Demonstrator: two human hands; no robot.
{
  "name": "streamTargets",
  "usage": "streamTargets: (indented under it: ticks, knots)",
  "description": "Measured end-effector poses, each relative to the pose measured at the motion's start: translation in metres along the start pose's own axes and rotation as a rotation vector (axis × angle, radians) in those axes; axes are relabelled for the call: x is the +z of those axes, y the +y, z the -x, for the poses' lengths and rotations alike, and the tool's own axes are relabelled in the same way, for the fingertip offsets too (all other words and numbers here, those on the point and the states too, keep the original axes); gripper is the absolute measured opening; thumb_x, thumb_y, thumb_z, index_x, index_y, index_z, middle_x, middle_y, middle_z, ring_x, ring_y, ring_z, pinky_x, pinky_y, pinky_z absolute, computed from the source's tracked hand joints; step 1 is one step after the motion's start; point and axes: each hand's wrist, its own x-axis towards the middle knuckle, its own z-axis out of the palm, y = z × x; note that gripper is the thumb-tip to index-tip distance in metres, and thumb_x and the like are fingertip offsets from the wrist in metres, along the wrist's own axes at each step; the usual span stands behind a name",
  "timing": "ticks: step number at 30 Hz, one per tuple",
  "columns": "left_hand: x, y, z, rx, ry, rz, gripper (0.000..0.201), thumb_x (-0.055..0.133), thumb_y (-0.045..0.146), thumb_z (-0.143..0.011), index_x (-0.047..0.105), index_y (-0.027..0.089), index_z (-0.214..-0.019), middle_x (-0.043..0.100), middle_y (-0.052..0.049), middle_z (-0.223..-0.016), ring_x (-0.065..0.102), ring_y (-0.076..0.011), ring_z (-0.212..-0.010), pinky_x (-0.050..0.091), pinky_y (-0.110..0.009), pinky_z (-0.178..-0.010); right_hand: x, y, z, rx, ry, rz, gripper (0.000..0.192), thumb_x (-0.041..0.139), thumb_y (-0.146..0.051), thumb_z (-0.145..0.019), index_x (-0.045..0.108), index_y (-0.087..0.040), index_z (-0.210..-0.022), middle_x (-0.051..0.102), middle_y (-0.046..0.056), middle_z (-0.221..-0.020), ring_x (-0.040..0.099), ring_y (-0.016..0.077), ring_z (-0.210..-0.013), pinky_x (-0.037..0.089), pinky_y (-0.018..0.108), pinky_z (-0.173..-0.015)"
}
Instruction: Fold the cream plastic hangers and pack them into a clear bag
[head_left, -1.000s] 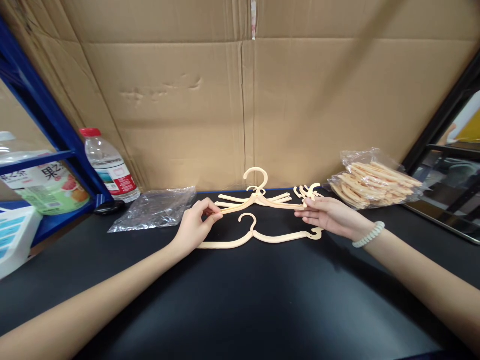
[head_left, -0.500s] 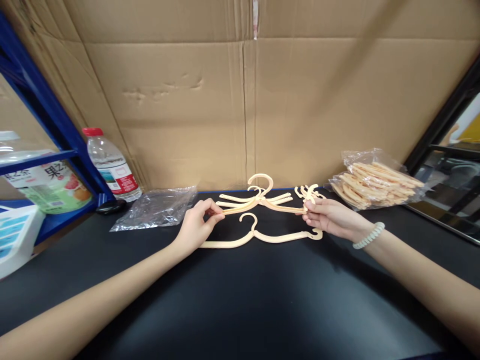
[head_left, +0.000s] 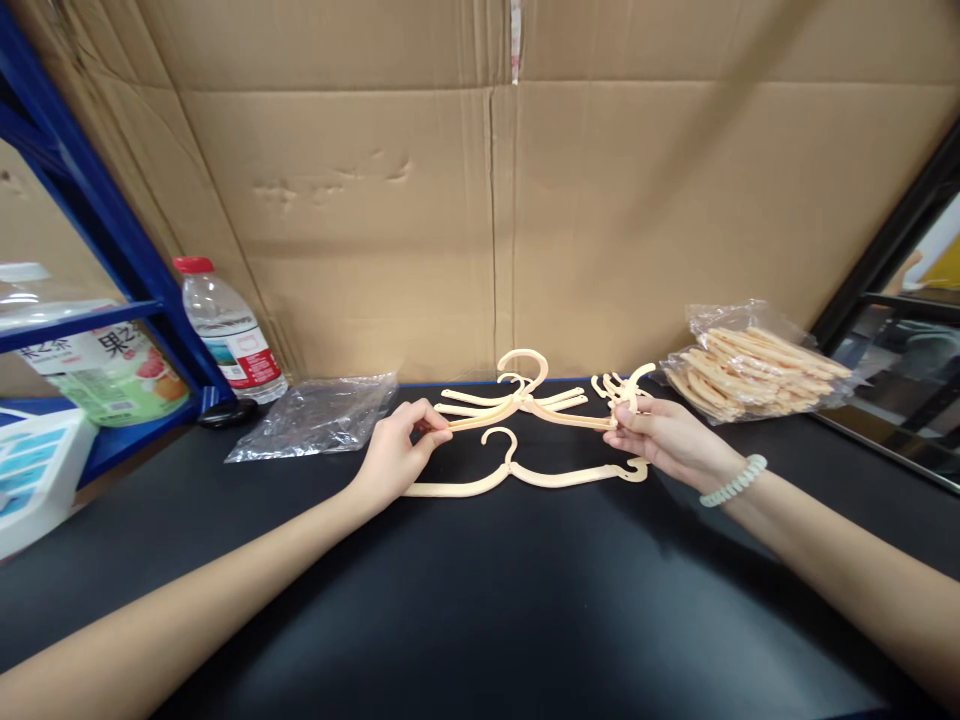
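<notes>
My left hand (head_left: 396, 452) pinches the left arm tip of a pale peach clothes hanger (head_left: 566, 413), whose hook points up. At its other end, my right hand (head_left: 670, 436) is closed on a small curved hook piece (head_left: 642, 374) against the hanger's right tip. The fingers partly cover that joint, so I cannot tell whether it is seated. Nearer me, a second hanger (head_left: 555, 479) lies on the table with a hook piece at its right end. Behind the held hanger are more hanger arms (head_left: 471, 398). Several loose hook pieces (head_left: 602, 386) lie beyond my right fingers.
On the black table (head_left: 480, 610), a clear bag of hangers (head_left: 765, 365) sits at the back right. An empty plastic bag (head_left: 311, 420), a red-capped bottle (head_left: 234, 335), a blue rack (head_left: 112, 210) and a white tray (head_left: 75, 450) are at the left. Cardboard (head_left: 360, 230) stands behind.
The hook piece in my right hand has turned, its curved tip swinging to the right. My left hand keeps its pinch on the hanger. The view has shifted slightly.
</notes>
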Motion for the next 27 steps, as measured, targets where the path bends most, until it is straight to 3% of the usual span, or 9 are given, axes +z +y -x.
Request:
streamTargets:
  ticks: [5, 15, 20, 24, 27]
  knots:
    - [0.000, 0.001, 0.000, -0.005, 0.001, -0.008, 0.009, 0.060, 0.021, -0.078, 0.057, 0.020, -0.070, 0.064, -0.001, -0.073, 0.061, -0.0187, -0.072, 0.048, -0.033, -0.069, 0.006, -0.002, 0.004, -0.033, 0.033, 0.000, 0.022, 0.082, -0.019, -0.067, 0.060, -0.018, -0.062, 0.059, 0.002, -0.068, 0.064, 0.0158, -0.066, 0.064, 0.031, -0.073]
    - [-0.003, 0.014, 0.001, 0.032, -0.054, -0.049, 0.008, 0.058, 0.025, -0.083, 0.056, 0.019, -0.078, 0.063, 0.001, -0.073, 0.062, -0.0158, -0.069, 0.049, -0.028, -0.066, 0.008, -0.006, 0.006, -0.088, 0.089, -0.039, 0.022, 0.079, -0.014, -0.069, 0.057, -0.016, -0.071, 0.061, 0.000, -0.070, 0.066, 0.0135, -0.066, 0.061, 0.021, -0.065]
    - [-0.011, 0.024, -0.001, 0.201, -0.187, -0.216, 0.010, 0.055, 0.022, -0.085, 0.059, 0.019, -0.095, 0.065, -0.002, -0.084, 0.060, -0.0143, -0.071, 0.049, -0.027, -0.068, 0.006, -0.009, 0.005, -0.080, 0.044, -0.094, 0.012, 0.073, -0.013, -0.077, 0.061, -0.015, -0.078, 0.064, 0.002, -0.076, 0.069, 0.0149, -0.073, 0.060, 0.021, -0.070]
    - [-0.028, 0.042, -0.007, 0.320, -0.340, -0.452, 0.012, 0.048, 0.018, -0.087, 0.059, 0.018, -0.088, 0.063, -0.002, -0.081, 0.058, -0.0145, -0.069, 0.043, -0.025, -0.063, -0.003, -0.016, 0.001, -0.047, -0.041, -0.084, 0.013, 0.068, -0.018, -0.083, 0.066, -0.019, -0.095, 0.068, 0.004, -0.089, 0.068, 0.0137, -0.078, 0.059, 0.023, -0.072]
    - [-0.044, 0.054, -0.012, 0.342, -0.440, -0.614, 0.012, 0.048, 0.016, -0.085, 0.058, 0.017, -0.080, 0.062, -0.002, -0.077, 0.056, -0.0145, -0.065, 0.039, -0.025, -0.059, -0.016, -0.028, 0.000, -0.061, -0.097, -0.059, 0.011, 0.070, -0.023, -0.080, 0.070, -0.019, -0.091, 0.068, 0.003, -0.093, 0.065, 0.0114, -0.079, 0.057, 0.019, -0.070]
